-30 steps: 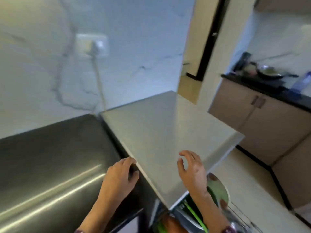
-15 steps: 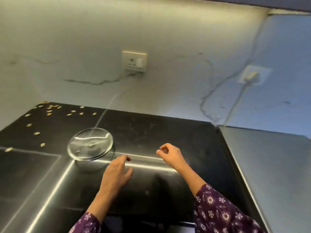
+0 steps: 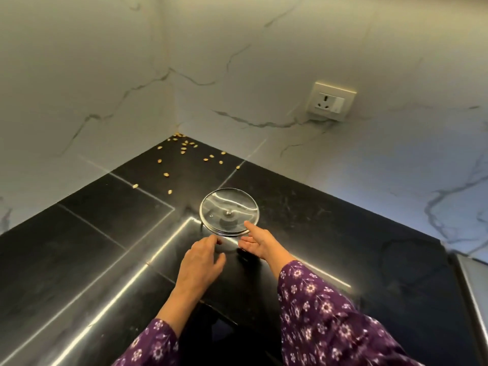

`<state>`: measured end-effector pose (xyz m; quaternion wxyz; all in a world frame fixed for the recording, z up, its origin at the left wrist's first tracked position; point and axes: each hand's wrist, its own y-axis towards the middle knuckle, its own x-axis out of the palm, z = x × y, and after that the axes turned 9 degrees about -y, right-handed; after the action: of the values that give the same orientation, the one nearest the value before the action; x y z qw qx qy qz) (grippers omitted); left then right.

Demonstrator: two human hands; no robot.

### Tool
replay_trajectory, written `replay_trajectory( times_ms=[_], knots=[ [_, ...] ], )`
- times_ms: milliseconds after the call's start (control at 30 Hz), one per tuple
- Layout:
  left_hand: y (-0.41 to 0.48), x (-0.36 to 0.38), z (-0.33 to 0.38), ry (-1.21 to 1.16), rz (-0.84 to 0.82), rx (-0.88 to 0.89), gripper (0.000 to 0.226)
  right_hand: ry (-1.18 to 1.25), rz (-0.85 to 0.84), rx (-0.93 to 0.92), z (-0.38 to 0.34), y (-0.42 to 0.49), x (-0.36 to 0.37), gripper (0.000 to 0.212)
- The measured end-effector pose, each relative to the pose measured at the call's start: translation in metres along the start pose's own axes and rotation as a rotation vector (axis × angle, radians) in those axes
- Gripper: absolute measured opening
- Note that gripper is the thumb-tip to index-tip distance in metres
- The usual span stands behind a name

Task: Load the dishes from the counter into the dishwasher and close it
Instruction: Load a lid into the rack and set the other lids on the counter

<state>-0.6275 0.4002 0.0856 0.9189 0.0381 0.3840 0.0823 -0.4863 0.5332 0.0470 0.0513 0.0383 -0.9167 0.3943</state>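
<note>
Both hands reach for the glass lid (image 3: pixel 229 211) at the centre of the frame.

The lid lies on the black worktop (image 3: pixel 330 233), apparently knob down. The right hand (image 3: pixel 260 244) has its forefinger at the near rim, and the left hand (image 3: pixel 202 262) is just below and left of it. The fingers (image 3: pixel 249 226) of both are loosely spread and grip nothing. Smooth glass probably slips, so it seems best to pinch the rim from opposite sides with a thumb over the edge, then lift it level. The seeds (image 3: pixel 182 149) further up lie well apart.
</note>
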Motion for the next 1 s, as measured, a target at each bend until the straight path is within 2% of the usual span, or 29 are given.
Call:
replay_trajectory(
  times_ms=[167, 433, 533, 667, 767, 1000],
  knots=[
    [0.007, -0.004, 0.003, 0.033, 0.026, 0.005, 0.029, 0.049, -0.035, -0.019, 0.002, 0.008, 0.025, 0.04],
    [0.014, 0.003, 0.017, 0.053, -0.008, 0.061, 0.029, 0.083, 0.105, -0.101, 0.005, -0.004, -0.005, 0.031],
    [0.02, 0.016, 0.033, 0.033, -0.047, 0.123, 0.03, 0.14, 0.171, -0.172, 0.004, -0.02, -0.045, 0.028],
    [0.023, 0.046, 0.072, -0.018, -0.131, 0.262, 0.026, 0.248, 0.382, -0.319, 0.006, -0.053, -0.12, 0.018],
    [0.02, 0.076, 0.108, -0.058, -0.204, 0.374, 0.026, 0.262, 0.511, -0.421, 0.015, -0.097, -0.184, 0.017],
    [-0.028, 0.172, 0.21, -0.128, -0.458, 0.651, 0.026, 0.265, 0.912, -0.538, 0.086, -0.232, -0.328, 0.019]
  ],
)
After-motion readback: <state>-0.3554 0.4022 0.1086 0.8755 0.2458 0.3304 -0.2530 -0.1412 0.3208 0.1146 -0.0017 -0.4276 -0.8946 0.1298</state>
